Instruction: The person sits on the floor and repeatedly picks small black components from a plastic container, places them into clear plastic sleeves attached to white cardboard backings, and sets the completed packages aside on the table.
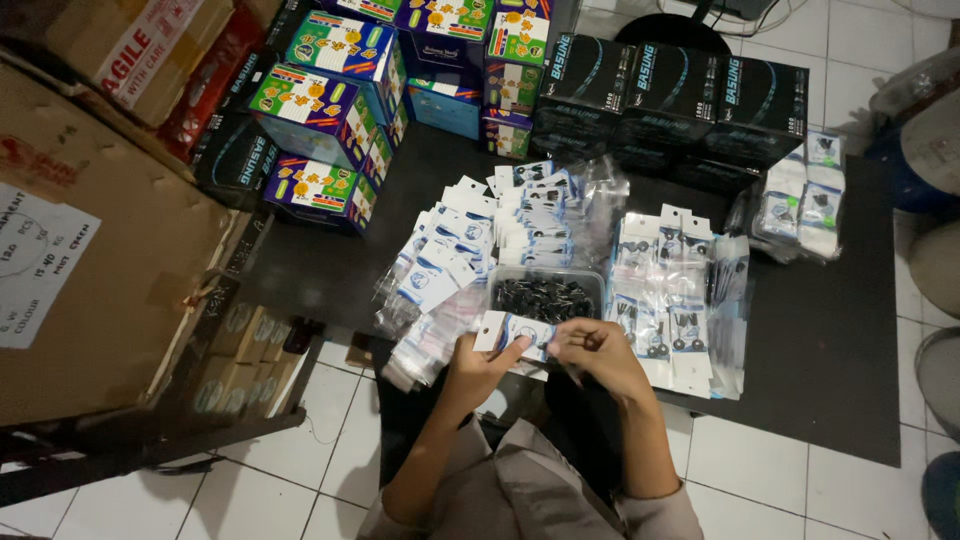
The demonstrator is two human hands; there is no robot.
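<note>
Black mat; packet between left hand and right hand.

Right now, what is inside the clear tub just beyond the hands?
The tub holds a heap of small black parts, too small to identify. Its bottom is covered by them. The hands hold a packet at its near edge.

Support: a dark mat spread over a white tiled floor. Along the mat's far edge stand black boxes and colourful printed boxes. Mid-mat lie heaps of small clear carded packets, with a grey tray of small dark parts near its front edge.
</note>
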